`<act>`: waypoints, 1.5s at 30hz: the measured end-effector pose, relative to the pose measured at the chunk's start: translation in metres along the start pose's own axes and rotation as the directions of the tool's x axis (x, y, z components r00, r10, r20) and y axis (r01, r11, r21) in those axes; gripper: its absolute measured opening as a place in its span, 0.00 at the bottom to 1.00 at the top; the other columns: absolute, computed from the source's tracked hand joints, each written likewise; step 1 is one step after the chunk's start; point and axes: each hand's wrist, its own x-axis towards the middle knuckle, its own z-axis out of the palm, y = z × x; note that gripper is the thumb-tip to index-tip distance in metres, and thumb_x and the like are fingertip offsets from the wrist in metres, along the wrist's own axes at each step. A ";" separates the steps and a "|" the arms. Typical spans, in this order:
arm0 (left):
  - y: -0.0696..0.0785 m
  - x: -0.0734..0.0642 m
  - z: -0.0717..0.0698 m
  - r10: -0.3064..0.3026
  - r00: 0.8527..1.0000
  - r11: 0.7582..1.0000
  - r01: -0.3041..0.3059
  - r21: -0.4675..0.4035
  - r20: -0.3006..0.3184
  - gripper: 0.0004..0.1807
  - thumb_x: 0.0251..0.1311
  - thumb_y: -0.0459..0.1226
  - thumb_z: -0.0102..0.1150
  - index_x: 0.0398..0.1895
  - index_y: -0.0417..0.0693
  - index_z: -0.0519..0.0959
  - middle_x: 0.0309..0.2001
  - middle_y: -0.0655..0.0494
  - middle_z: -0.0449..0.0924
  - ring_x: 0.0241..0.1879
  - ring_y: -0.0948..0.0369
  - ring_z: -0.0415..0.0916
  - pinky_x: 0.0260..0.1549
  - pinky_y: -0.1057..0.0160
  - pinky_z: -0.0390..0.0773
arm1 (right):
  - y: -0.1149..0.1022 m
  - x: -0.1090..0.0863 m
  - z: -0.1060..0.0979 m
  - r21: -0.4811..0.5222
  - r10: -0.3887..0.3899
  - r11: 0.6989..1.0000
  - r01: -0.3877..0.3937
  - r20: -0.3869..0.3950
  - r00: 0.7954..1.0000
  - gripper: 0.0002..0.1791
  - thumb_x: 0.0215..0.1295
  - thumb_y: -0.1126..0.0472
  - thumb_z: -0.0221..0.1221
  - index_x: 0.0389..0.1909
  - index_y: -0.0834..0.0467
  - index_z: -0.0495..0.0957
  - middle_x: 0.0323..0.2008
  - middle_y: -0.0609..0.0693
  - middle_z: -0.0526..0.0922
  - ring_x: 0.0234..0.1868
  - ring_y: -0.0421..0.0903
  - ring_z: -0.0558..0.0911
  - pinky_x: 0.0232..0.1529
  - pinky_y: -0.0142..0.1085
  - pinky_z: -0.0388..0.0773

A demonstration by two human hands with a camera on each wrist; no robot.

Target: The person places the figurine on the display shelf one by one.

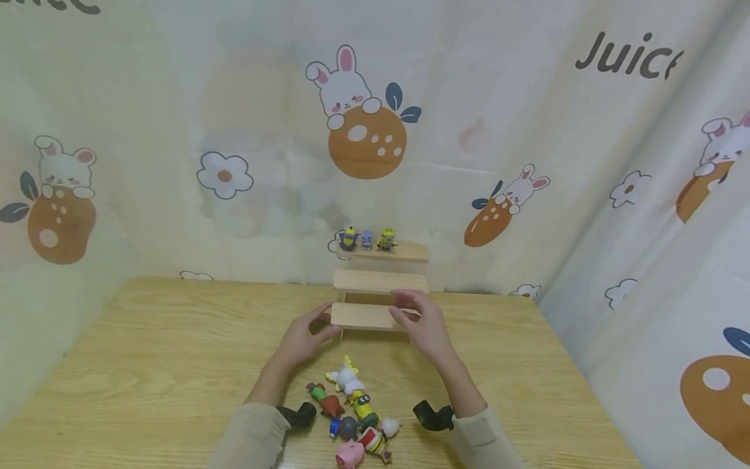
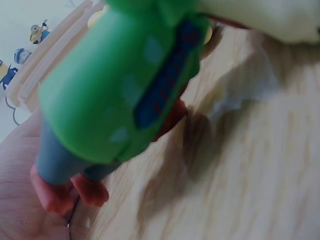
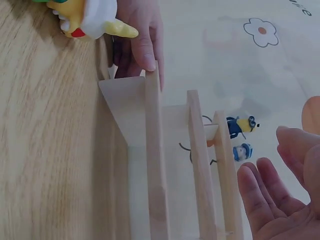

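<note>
A three-step wooden display stand (image 1: 381, 281) stands at the back of the table. My left hand (image 1: 305, 335) grips the left end of its lowest step, and in the right wrist view the thumb (image 3: 145, 54) lies on the board's end. Around the right end is my right hand (image 1: 426, 324), its fingers loosely bent. In the right wrist view those fingers (image 3: 257, 195) hold nothing and appear apart from the boards. On the top step are three small figurines: a yellow one in dark clothes (image 1: 348, 240), a blue one (image 1: 366, 240) and a yellow-helmeted one (image 1: 387, 239).
Several toy figures lie heaped between my forearms, among them a pink pig (image 1: 349, 454), a yellow goggled figure (image 1: 363, 409) and a green-topped one (image 2: 115, 90). Black curved pieces (image 1: 433, 415) sit at both wrists. A printed curtain (image 1: 263, 228) hangs behind the wooden table (image 1: 176, 365).
</note>
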 end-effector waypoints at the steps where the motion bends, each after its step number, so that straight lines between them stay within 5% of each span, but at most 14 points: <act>1: 0.000 0.000 0.000 0.001 1.000 1.000 -0.001 -0.003 0.000 0.37 0.56 0.53 0.63 0.69 0.60 0.64 0.54 0.52 0.79 0.60 0.50 0.71 0.64 0.45 0.64 | -0.005 -0.002 -0.001 0.000 0.003 1.000 -0.003 0.007 1.000 0.20 0.63 0.60 0.61 0.56 0.62 0.75 0.50 0.56 0.80 0.52 0.52 0.80 0.50 0.36 0.81; 4: 0.001 -0.001 0.001 -0.002 1.000 1.000 0.002 -0.004 0.000 0.37 0.56 0.53 0.63 0.69 0.61 0.64 0.54 0.52 0.80 0.60 0.51 0.71 0.64 0.45 0.63 | -0.015 -0.006 -0.003 0.000 0.003 1.000 -0.003 0.030 1.000 0.20 0.64 0.62 0.60 0.56 0.64 0.74 0.50 0.59 0.80 0.52 0.53 0.80 0.50 0.37 0.81; 9: 0.001 -0.001 0.001 0.000 1.000 1.000 0.000 -0.001 0.000 0.37 0.55 0.53 0.62 0.69 0.60 0.64 0.54 0.52 0.79 0.61 0.50 0.70 0.65 0.44 0.63 | -0.001 -0.006 -0.005 -0.069 -0.009 0.997 0.019 0.136 0.991 0.18 0.63 0.59 0.61 0.52 0.61 0.77 0.48 0.58 0.82 0.48 0.50 0.81 0.47 0.36 0.82; 13: 0.002 -0.002 0.001 -0.002 1.000 1.000 0.002 0.003 0.002 0.37 0.55 0.54 0.62 0.69 0.59 0.64 0.54 0.52 0.79 0.60 0.50 0.71 0.64 0.44 0.63 | 0.005 -0.008 -0.009 -0.147 -0.025 0.986 0.076 0.321 0.947 0.13 0.63 0.57 0.62 0.46 0.56 0.80 0.44 0.51 0.83 0.45 0.46 0.82 0.46 0.36 0.81; 17: 0.004 -0.002 -0.001 -0.007 1.000 1.000 0.007 0.004 -0.003 0.38 0.55 0.54 0.63 0.69 0.58 0.64 0.54 0.52 0.79 0.61 0.50 0.70 0.64 0.44 0.63 | 0.003 -0.011 -0.010 -0.193 -0.022 0.971 0.142 0.520 0.854 0.10 0.63 0.56 0.61 0.43 0.55 0.80 0.42 0.52 0.83 0.43 0.42 0.82 0.45 0.33 0.80; 24: 0.005 -0.002 -0.002 -0.017 1.000 1.000 0.017 0.009 0.000 0.38 0.55 0.54 0.63 0.69 0.59 0.64 0.55 0.51 0.79 0.61 0.49 0.70 0.65 0.44 0.62 | -0.004 -0.022 -0.005 -0.269 0.130 0.955 0.121 0.752 0.647 0.09 0.59 0.62 0.64 0.40 0.57 0.79 0.39 0.51 0.83 0.39 0.37 0.81 0.41 0.28 0.79; 28: 0.004 -0.002 -0.001 -0.024 1.000 1.000 0.024 0.016 -0.001 0.38 0.55 0.55 0.62 0.69 0.61 0.64 0.55 0.51 0.79 0.61 0.49 0.70 0.65 0.44 0.62 | -0.008 -0.028 0.000 -0.328 0.187 0.933 0.151 0.796 0.575 0.11 0.54 0.63 0.68 0.38 0.54 0.79 0.37 0.47 0.82 0.36 0.35 0.80 0.39 0.27 0.77; 36: 0.002 -0.001 0.000 -0.012 1.000 1.000 0.012 0.006 0.003 0.37 0.55 0.54 0.63 0.69 0.61 0.64 0.55 0.51 0.79 0.61 0.50 0.70 0.65 0.44 0.62 | -0.011 -0.035 0.010 -0.403 0.265 0.897 0.182 0.820 0.508 0.16 0.47 0.61 0.72 0.37 0.51 0.80 0.34 0.42 0.81 0.34 0.34 0.77 0.36 0.26 0.75; 45: -0.001 0.000 0.000 -0.004 1.000 1.000 0.004 -0.008 0.004 0.37 0.55 0.53 0.63 0.69 0.60 0.65 0.55 0.51 0.79 0.60 0.50 0.71 0.64 0.45 0.64 | -0.012 -0.037 0.014 -0.430 0.316 0.890 0.149 0.820 0.477 0.15 0.45 0.61 0.73 0.35 0.51 0.79 0.30 0.41 0.79 0.30 0.33 0.75 0.33 0.26 0.75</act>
